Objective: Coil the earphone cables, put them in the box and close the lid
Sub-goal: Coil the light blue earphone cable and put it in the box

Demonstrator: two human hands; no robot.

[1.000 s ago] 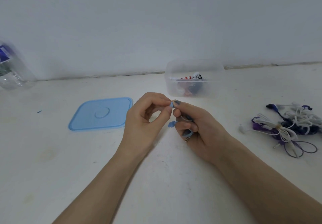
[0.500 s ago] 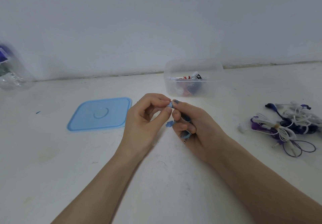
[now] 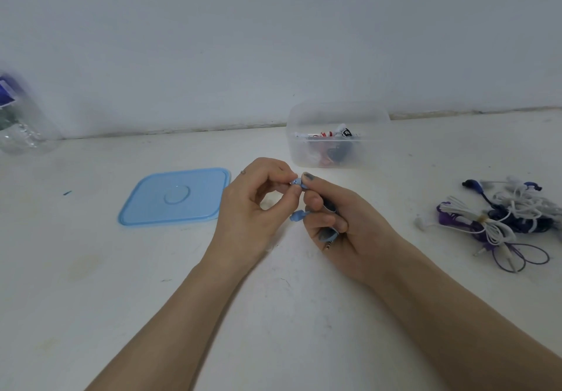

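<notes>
Both hands are held close together above the middle of the white tabletop point(image 3: 91, 314). A small blue earbud point(image 3: 296, 182) is pinched between the thumb and forefinger of the left hand point(image 3: 252, 208), so that grip is closed on the earbud. The right hand point(image 3: 349, 223) is curled around a coiled blue earphone cable point(image 3: 330, 234) — its grip is closed on the coil, with the forefinger tip raised just beside the pinched earbud. A second blue earbud point(image 3: 298, 216) hangs free between the two hands, and a metal plug point(image 3: 327, 246) is seen poking out below the right hand's fingers.

Behind the hands, near the wall point(image 3: 273, 41), a clear plastic box point(image 3: 337, 135) is stood open on the tabletop; some coiled earphones in red, white and black are seen inside it. The blue lid point(image 3: 175, 196) is laid flat on the tabletop to the left of the hands, apart from the box.

To the right, well apart from the hands, a tangled heap of earphones point(image 3: 498, 220) is left on the tabletop — white, purple and dark blue cables, some of them bundled. At the far left edge a clear plastic bottle point(image 3: 18, 117) with a blue label is seen, blurred.
</notes>
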